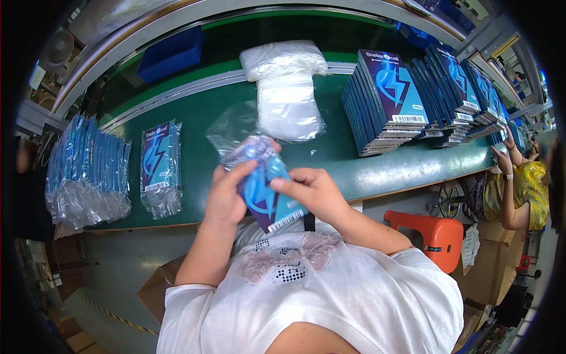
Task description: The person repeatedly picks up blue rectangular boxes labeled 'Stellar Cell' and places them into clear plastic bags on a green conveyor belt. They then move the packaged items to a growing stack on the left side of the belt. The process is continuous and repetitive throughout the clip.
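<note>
A thin blue and purple box (263,186) with a lightning-bolt print is tilted in front of me, its far end inside a clear plastic bag (236,131). My left hand (229,192) grips the box and bag along the left side, thumb on top. From the right, my right hand (312,192) pinches the box's edge, thumb on the printed face. Beyond my hands lies a pile of clear bags (287,106) on the green table. To the left, bagged boxes (160,156) lie beside a row of other bagged boxes (88,159).
Tall stacks of unbagged boxes (386,97) stand on the right of the table (354,177). A blue bin (171,54) sits at the back left. Near my right elbow is an orange stool (433,233). A person in a yellow top (522,192) reaches to the table's far right.
</note>
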The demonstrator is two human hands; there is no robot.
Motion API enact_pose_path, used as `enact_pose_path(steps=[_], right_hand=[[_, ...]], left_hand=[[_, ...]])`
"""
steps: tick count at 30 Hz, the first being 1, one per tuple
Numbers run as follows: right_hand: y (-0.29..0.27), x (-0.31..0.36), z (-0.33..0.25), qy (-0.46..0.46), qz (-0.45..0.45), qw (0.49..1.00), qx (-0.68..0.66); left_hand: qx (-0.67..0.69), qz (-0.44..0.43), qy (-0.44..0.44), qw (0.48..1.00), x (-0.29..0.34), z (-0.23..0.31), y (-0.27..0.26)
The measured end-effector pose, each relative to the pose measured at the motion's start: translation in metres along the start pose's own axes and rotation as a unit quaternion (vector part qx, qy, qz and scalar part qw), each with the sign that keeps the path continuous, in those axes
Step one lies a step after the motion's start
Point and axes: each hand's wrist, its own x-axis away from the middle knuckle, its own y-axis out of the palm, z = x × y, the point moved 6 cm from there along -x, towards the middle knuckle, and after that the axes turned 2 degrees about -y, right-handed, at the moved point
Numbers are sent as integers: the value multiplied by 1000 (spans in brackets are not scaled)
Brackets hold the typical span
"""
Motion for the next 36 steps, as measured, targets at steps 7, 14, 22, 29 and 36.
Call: enact_pose_path(steps=[7, 14, 22, 29, 36], right_hand=[[8, 10, -65, -244, -38, 939, 239], [-3, 56, -109, -527, 94, 813, 231], [70, 50, -82, -493, -266, 811, 168], [50, 38, -71, -358, -236, 892, 141], [26, 30, -74, -353, -178, 892, 220]], left_hand=[[49, 88, -71, 992, 37, -3, 27], [65, -234, -209, 947, 53, -18, 49], [23, -3, -178, 984, 44, 5, 32], [-701, 369, 205, 574, 35, 151, -57], [-790, 319, -16, 523, 25, 134, -115]])
